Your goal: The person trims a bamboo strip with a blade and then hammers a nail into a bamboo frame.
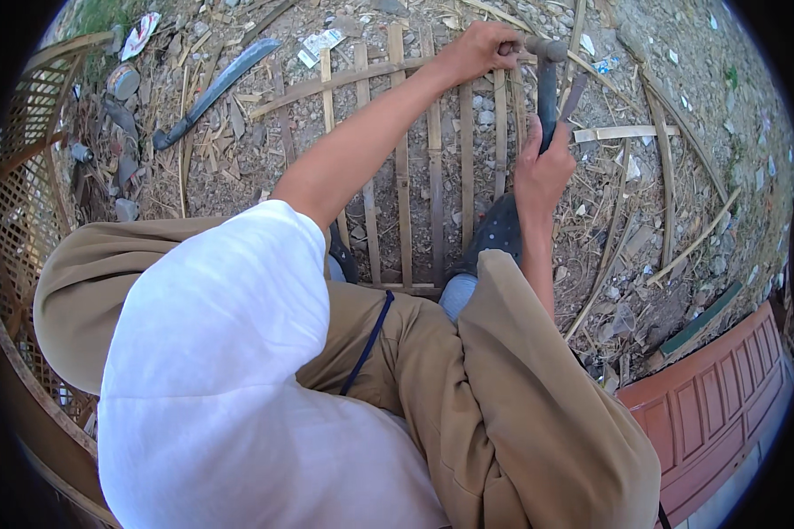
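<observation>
My right hand [545, 169] is wrapped round the dark handle of a hammer [547, 93], whose head is up at the far end. Close to that head, my left hand [485, 51] has its fingertips pinched together at the far right end of a slatted wooden frame [400, 145]. What they pinch is too small or hidden to make out. Thin upright slats of the frame run toward my feet, crossed by a long strip at the far side. A dark flat strip [575, 97] sticks up beside the hammer handle; whether I hold it, I cannot tell.
Left of the frame, a machete [229, 78] with a curved blue-grey blade lies on the littered ground. A woven lattice piece [26, 194] stands at the left. Loose wood strips [666, 185] lie to the right, with a reddish-brown panel [715, 397] at lower right.
</observation>
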